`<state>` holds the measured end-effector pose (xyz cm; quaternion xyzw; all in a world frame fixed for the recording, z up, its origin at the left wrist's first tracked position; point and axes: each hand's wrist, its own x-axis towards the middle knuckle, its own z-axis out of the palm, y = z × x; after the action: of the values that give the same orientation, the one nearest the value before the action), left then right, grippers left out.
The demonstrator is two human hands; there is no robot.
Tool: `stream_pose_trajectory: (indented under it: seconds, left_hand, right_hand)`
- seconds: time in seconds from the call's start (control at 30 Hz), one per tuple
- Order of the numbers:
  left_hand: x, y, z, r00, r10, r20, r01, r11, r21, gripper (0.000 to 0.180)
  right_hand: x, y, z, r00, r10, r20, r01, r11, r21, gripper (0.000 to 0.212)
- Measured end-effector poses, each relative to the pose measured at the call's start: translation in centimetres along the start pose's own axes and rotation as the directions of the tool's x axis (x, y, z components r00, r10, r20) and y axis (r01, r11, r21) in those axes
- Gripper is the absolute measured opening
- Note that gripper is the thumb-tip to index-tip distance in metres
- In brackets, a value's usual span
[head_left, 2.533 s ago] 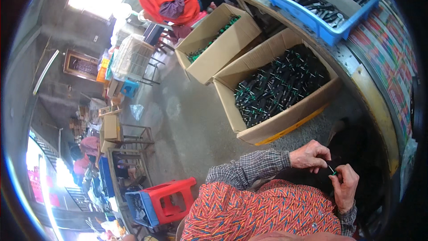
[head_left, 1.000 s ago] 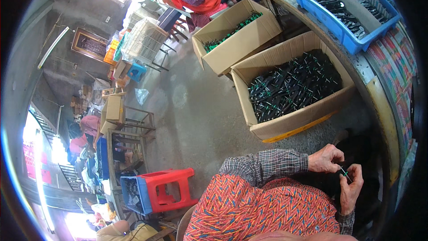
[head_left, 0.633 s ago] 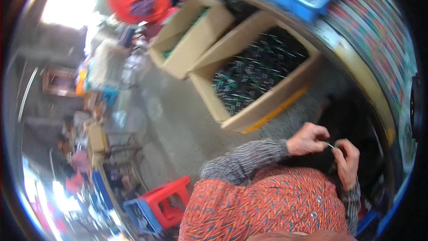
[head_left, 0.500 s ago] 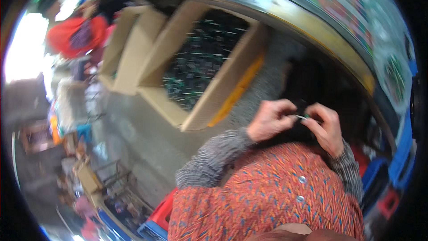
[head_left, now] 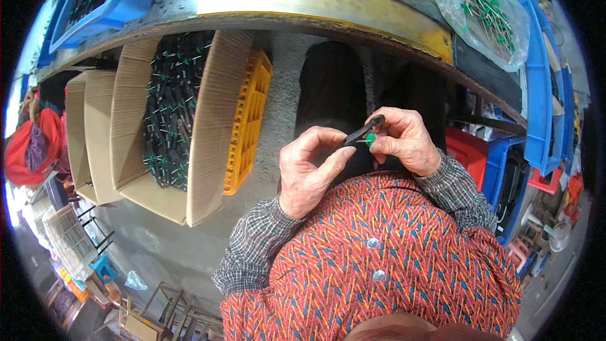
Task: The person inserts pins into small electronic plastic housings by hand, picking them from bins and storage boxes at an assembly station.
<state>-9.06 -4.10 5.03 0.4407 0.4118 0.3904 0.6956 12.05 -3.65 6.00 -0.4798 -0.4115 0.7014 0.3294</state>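
Observation:
Close above my lap, both hands meet at a slim black plastic piece [head_left: 362,131] with a rounded end. My left hand [head_left: 309,167] pinches its lower left end between thumb and fingers. At the other end my right hand [head_left: 407,142] is closed on a pin with a round green head [head_left: 370,139], its thumb and forefinger against the head. The pin's thin pale shank points left beside the black piece. Whether its tip sits in the piece, I cannot tell. The right fingertips partly hide the piece's rounded end.
An open cardboard box [head_left: 218,107] of black pieces with green-headed pins stands left, beside a yellow crate [head_left: 248,123]. The workbench edge [head_left: 328,0] crosses ahead. On it lie a clear bag [head_left: 451,0] of green-headed pins and a blue bin [head_left: 136,0]. A red stool [head_left: 464,155] is right.
My view has turned, so the box appears farther left and more of the bench shows. The black piece now shows plainly between my hands; earlier only a thin pale shank with green was discernible.

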Motion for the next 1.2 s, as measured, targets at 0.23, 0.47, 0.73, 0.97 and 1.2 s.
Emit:
stream_pose_trajectory:
  seconds: [0.23,0.47,0.73,0.97,1.2]
  left_hand:
    - [1.5,-0.4,0.9,0.963,0.271,0.001,-0.250,0.887,0.387,0.015]
    - [3.3,-1.6,1.7,0.946,0.319,0.054,-0.307,0.828,0.469,0.017]
    - [4.8,-3.3,2.8,0.964,0.254,0.078,-0.262,0.863,0.431,0.017]
    - [5.2,-3.8,2.9,0.968,0.232,0.092,-0.249,0.869,0.427,0.017]
    - [5.5,-4.4,2.7,0.958,0.264,0.114,-0.287,0.866,0.410,0.018]
  right_hand:
    - [-0.2,1.3,-1.3,0.999,0.043,-0.002,-0.043,0.999,0.032,0.024]
    - [0.1,2.6,-2.9,0.999,0.054,-0.010,-0.053,0.998,0.034,0.023]
    - [-0.4,3.7,-4.9,0.995,0.091,-0.045,-0.094,0.993,-0.076,0.028]
    - [-0.2,4.4,-5.5,0.985,0.157,-0.070,-0.161,0.986,-0.044,0.028]
    - [0.3,4.8,-5.6,0.989,0.134,-0.055,-0.139,0.985,-0.106,0.027]
